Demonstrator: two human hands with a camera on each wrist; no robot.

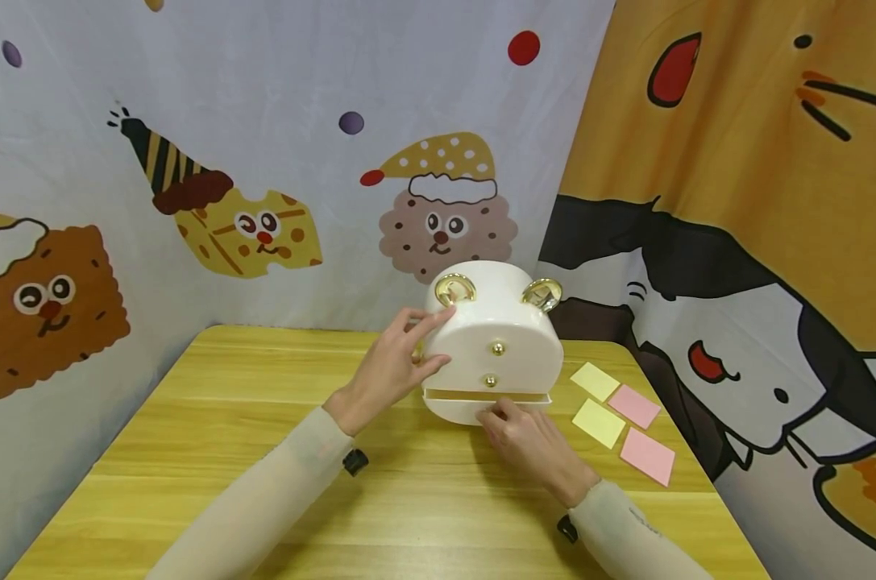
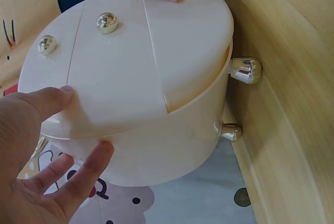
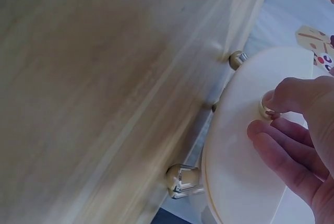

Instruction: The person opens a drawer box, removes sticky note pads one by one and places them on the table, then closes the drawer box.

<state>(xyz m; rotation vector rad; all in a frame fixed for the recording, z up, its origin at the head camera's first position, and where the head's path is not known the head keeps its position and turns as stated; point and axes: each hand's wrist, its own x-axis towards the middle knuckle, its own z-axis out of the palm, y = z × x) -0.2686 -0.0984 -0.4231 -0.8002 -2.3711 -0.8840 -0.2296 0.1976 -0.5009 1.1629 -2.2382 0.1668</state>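
Observation:
A white rounded storage box (image 1: 510, 290) with gold ears stands on the table, its front facing me. Its lowest drawer (image 2: 193, 51) sticks out a little, leaving a narrow gap along its top edge. The two drawers above it, each with a gold knob (image 2: 107, 23), look flush. My right hand (image 1: 528, 439) pinches the lowest drawer's gold knob (image 3: 269, 110) between thumb and fingers. Spread out, my left hand (image 1: 390, 358) touches the box's left side, thumb on the front face and a fingertip on the side wall.
Two yellow notes (image 1: 599, 423) and two pink notes (image 1: 648, 457) lie on the wooden table (image 1: 263, 403) to the right of the box. Short gold feet (image 2: 245, 70) hold the box up. A printed cloth (image 1: 278, 97) hangs behind the table.

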